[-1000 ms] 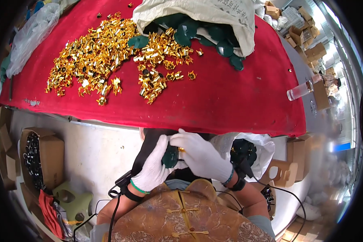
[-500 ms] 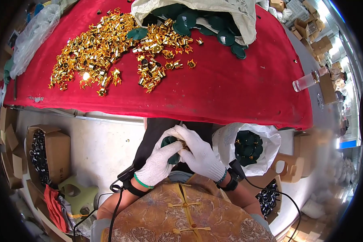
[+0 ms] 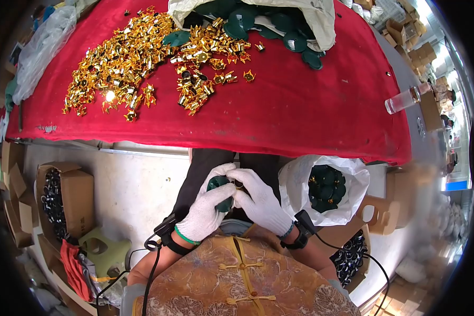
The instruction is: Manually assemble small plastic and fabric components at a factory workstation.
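Over my lap, my gloved left hand (image 3: 203, 210) is closed around a dark green, rounded plastic piece (image 3: 217, 183). My right hand (image 3: 263, 204), also in a white knit glove, meets it from the right. Pinched between its thumb and fingers is a small gold fitting (image 3: 239, 185) with a dark end, touching or very close to the green piece; the fingers partly hide it. On the red-covered table (image 3: 279, 116) ahead lies a wide heap of shiny gold pronged fittings (image 3: 121, 63). More green petal-edged pieces (image 3: 242, 22) spill from a white sack (image 3: 321, 21) beside the heap.
To the right of my knees stands a white bag (image 3: 353, 197) of green pieces with gold centres. Cartons of black parts sit at left (image 3: 79, 200) and lower right (image 3: 366, 263). A green stool (image 3: 108, 250) is at left; a clear glass (image 3: 403, 100) stands at the table's right edge.
My right fingertips have drawn back a little from my left hand, so more of the gold fitting and the green piece shows. Both hands stay over my lap.
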Available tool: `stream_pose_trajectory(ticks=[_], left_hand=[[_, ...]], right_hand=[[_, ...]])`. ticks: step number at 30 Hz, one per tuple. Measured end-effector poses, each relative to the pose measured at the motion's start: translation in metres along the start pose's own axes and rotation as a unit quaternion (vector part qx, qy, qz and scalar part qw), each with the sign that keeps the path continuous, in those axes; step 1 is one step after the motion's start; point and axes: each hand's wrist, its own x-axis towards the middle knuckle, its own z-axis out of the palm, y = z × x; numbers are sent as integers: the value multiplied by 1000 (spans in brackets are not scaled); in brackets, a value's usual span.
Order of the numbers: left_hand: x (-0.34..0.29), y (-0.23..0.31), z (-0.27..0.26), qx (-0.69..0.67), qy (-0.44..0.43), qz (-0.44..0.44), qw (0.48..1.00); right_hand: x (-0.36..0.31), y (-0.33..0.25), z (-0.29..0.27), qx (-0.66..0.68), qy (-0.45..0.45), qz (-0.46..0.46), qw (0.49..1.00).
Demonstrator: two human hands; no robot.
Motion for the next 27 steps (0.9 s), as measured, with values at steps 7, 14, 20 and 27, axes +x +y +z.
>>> stream_pose_trajectory(ticks=[7, 14, 20, 27], left_hand=[[2, 0, 0, 5, -16, -1, 1000], [3, -12, -9, 84, 34, 10, 996], [3, -15, -11, 124, 39, -23, 991], [1, -9, -7, 130, 27, -8, 991]], right_hand=[[4, -4, -13, -36, 11, 0, 999], [3, -15, -17, -341, -86, -68, 934], [1, -15, -5, -272, -127, -54, 952], [-2, -17, -11, -155, -118, -30, 980]])
